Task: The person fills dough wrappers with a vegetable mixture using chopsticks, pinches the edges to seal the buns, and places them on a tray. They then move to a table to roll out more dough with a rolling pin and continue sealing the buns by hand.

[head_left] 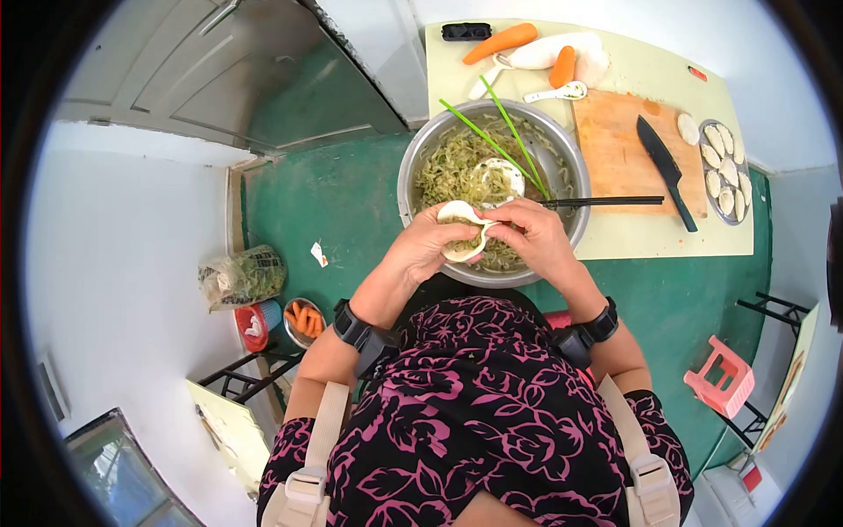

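Note:
Over the near rim of a large metal bowl [406, 180], my left hand [421, 245] cups a round dumpling wrapper [457, 210] with some filling showing inside. The fingers of my right hand [533, 235] pinch the wrapper's right edge, where its two sides come together. Shredded green filling [448, 171] fills much of the bowl. A white dish [516, 180] lies in it, partly covered by filling. Two bright green sticks [527, 158] lean across the bowl, and dark chopsticks [615, 201] rest over its right rim.
On the table [650, 246], a wooden board [610, 140] bears a black knife [663, 158] and a round wrapper [688, 129]. Right of it, a metal tray [725, 215] holds several dumplings. Carrots [500, 42], a white radish [549, 53] and a spoon [556, 93] lie behind the bowl.

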The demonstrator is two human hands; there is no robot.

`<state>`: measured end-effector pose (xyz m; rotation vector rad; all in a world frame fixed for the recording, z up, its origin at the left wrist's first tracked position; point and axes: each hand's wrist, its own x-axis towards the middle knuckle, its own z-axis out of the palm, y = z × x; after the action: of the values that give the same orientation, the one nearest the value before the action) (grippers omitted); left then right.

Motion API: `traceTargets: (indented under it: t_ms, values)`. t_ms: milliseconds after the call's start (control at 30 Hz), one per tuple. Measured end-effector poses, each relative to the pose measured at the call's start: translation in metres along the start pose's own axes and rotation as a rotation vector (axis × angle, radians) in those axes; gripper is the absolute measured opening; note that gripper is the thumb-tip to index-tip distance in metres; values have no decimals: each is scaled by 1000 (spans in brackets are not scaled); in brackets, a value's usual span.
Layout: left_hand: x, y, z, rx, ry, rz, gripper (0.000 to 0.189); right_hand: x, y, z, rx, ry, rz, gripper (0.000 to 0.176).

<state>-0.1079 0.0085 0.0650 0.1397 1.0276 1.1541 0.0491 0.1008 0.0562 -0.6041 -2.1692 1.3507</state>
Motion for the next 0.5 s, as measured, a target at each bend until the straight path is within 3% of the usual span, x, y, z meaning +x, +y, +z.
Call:
traceTargets:
  t_ms: [167, 400, 500]
  values:
    - [-3, 1, 0, -200, 56, -1, 23, -1, 3, 5, -237, 94, -153, 12]
    - [-3, 6, -2, 27, 45, 40, 24, 6, -16, -9, -377, 13, -359, 11]
    - [-2, 8, -1, 112, 32, 31, 22, 9, -13, -10, -358, -71, -213, 16]
